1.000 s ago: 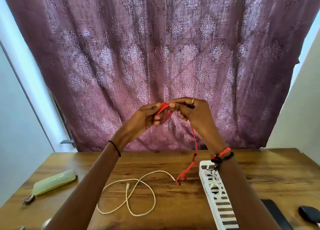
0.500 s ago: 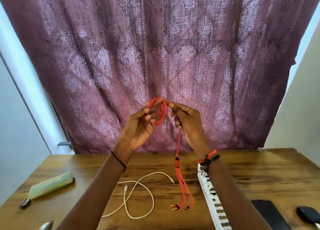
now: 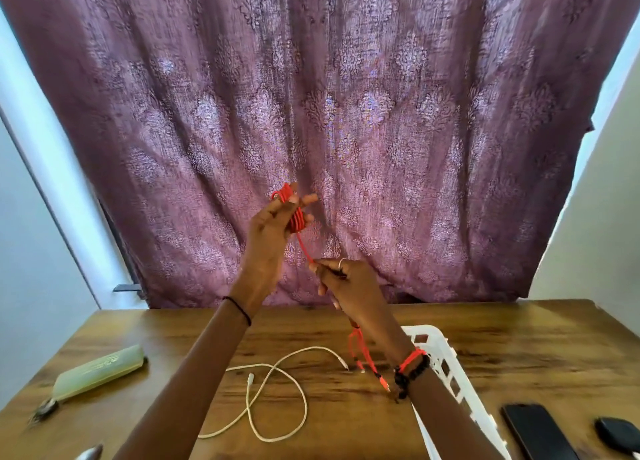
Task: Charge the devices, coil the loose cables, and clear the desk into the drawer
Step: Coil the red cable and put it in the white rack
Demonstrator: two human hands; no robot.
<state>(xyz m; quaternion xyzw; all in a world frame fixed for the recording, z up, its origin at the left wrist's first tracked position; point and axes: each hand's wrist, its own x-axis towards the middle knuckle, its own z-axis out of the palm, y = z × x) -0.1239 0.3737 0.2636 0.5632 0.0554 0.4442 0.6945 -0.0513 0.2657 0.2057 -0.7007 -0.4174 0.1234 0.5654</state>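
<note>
Left hand, raised high above and to the left of the white slotted plastic basket, grips the red multi-headed charging cable, which is wound in several turns round its fingers. The right hand, lower and nearer the basket, pinches the free strand, which runs taut up to that bundle.

Behind the basket hangs a mauve patterned curtain, and beneath it lies the brown wood-grain tabletop. To the right of the basket a flat black phone lies face up, with a small dark rounded thing beyond it (too near the edge to identify). Far left of the basket rests a pale green oblong case. Between case and basket a loose white cable sprawls in open loops. The red cable's tail dangles just left of the basket, its plug ends close over the wood.

This looks like the coiling step, with the red cable mostly wound and only a short tail left. The next move calls for the right hand to carry the strand round the left fingers under steady tension, so the turns don't slip off. The white cable is not yet coiled.
</note>
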